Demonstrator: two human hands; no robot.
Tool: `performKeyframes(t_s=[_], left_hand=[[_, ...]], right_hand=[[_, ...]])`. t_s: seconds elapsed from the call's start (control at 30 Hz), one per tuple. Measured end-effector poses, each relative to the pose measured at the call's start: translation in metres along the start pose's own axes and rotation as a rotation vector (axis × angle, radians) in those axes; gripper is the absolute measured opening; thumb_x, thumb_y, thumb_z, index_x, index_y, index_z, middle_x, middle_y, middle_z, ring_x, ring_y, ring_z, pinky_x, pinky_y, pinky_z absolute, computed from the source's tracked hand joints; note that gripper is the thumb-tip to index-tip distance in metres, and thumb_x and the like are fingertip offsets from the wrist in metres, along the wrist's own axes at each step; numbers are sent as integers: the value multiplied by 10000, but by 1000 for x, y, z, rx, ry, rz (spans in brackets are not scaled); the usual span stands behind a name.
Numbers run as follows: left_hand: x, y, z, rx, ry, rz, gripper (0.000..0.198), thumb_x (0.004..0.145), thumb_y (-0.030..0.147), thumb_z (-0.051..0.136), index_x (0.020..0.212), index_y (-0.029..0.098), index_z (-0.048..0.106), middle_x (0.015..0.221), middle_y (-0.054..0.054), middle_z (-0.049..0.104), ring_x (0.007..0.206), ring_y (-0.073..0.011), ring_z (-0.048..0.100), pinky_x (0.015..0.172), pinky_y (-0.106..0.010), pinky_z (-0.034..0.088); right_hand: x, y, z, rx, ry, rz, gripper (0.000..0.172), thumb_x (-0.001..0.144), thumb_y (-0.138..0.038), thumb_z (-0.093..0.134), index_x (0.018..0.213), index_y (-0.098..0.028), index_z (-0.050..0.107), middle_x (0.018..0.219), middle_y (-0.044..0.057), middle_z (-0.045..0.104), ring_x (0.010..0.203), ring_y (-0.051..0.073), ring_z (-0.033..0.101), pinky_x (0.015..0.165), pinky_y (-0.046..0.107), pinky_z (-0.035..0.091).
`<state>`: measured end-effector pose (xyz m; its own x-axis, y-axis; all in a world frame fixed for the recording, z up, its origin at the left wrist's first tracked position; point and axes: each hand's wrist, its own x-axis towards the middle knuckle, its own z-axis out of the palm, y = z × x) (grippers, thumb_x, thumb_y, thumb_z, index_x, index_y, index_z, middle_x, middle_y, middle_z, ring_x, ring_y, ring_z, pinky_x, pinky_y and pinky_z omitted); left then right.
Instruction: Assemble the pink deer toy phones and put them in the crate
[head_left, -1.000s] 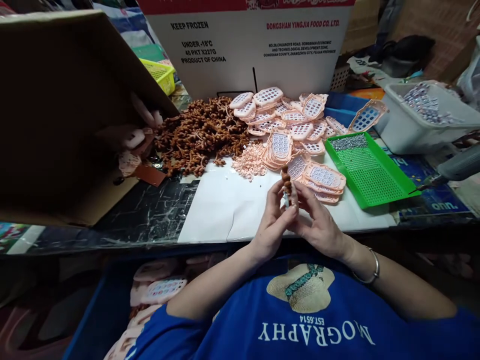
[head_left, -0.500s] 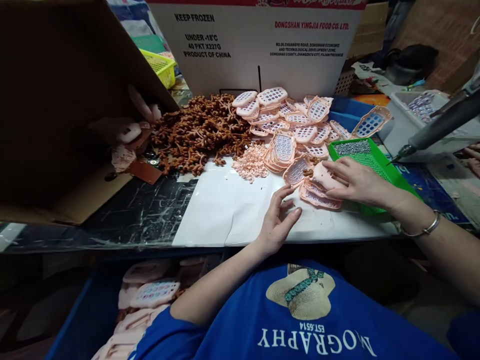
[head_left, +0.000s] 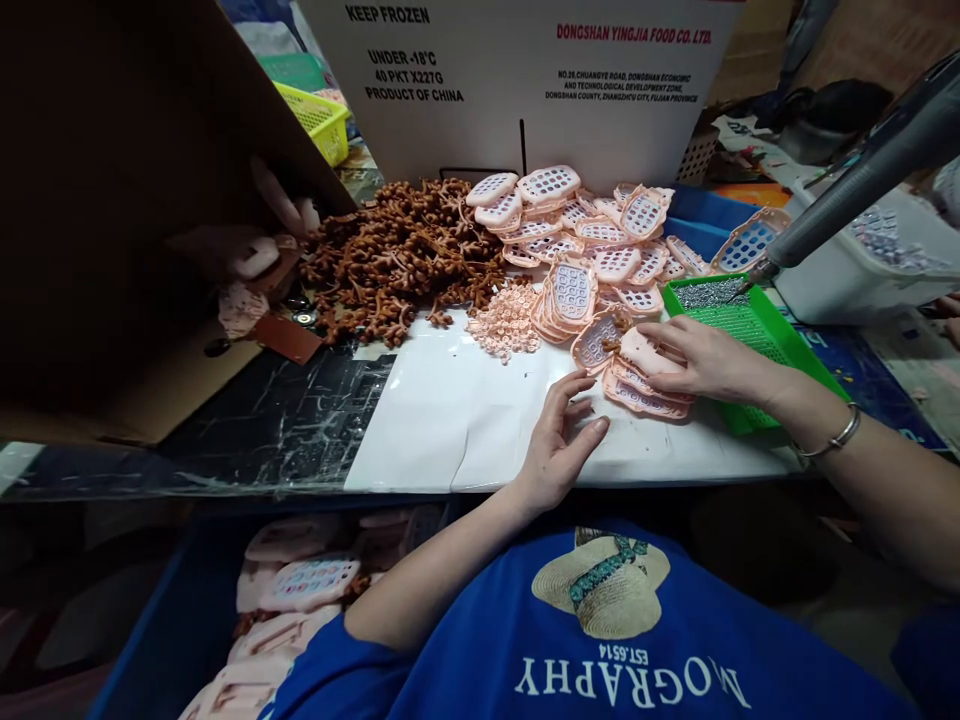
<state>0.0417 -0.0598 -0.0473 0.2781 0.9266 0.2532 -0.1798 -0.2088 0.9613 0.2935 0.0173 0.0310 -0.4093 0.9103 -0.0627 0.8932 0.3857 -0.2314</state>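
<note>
My right hand [head_left: 701, 362] has its fingers and thumb around a pale pink plastic shell [head_left: 646, 350], on top of a small stack of pink shells with keypads [head_left: 643, 392]. My left hand [head_left: 561, 440] rests at the front of the white sheet, thumb and fingers apart, holding nothing. Its fingertips are close to an upturned pink shell [head_left: 598, 342], beside which a bit of brown cord shows. Past the right hand is a green tray [head_left: 787, 340] with small metal screws [head_left: 709, 293]. The tip of a grey power screwdriver [head_left: 817, 215] is at these screws.
Behind lie a tangled heap of brown cords [head_left: 405, 255], small pink parts [head_left: 504, 322] and piled pink keypad shells [head_left: 570, 225]. A printed carton [head_left: 495, 110] stands at the back. A dark cardboard box [head_left: 135, 250] is at left; a blue bin [head_left: 172, 610] holds shells below.
The screwdriver has swung left, its tip now at the screws in the green tray. Both hands stay nearly in place, the right still on the pink shell. The view has shifted slightly.
</note>
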Motion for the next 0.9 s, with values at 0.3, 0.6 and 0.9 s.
performKeyframes(t_s=[0.3, 0.6, 0.9], left_hand=[[9, 16, 10, -380, -40, -233, 660, 770, 453, 803, 1330, 232, 531, 1220, -81, 629, 816, -145, 663, 780, -321, 561], [-2, 17, 14, -478, -100, -233, 560, 645, 443, 898, 1042, 192, 593, 791, 31, 602, 747, -123, 597, 810, -289, 495], [-8, 26, 11, -140, -244, 44, 370, 929, 461, 599, 1120, 147, 639, 1064, -95, 694, 1027, -237, 652, 978, -371, 500]], right_hand=[[-48, -57, -15, 211, 278, -316, 638, 856, -428, 690, 1429, -252, 471, 1309, 111, 619, 1186, 271, 620, 1015, 424, 530], [-69, -81, 14, 320, 238, -267, 722, 854, -440, 716, 1484, -273, 407, 1318, 107, 592, 1221, 261, 593, 984, 406, 559], [-73, -96, 32, 88, 493, -305, 707, 867, -394, 701, 1484, -225, 402, 1205, 157, 580, 1109, 291, 624, 825, 406, 618]])
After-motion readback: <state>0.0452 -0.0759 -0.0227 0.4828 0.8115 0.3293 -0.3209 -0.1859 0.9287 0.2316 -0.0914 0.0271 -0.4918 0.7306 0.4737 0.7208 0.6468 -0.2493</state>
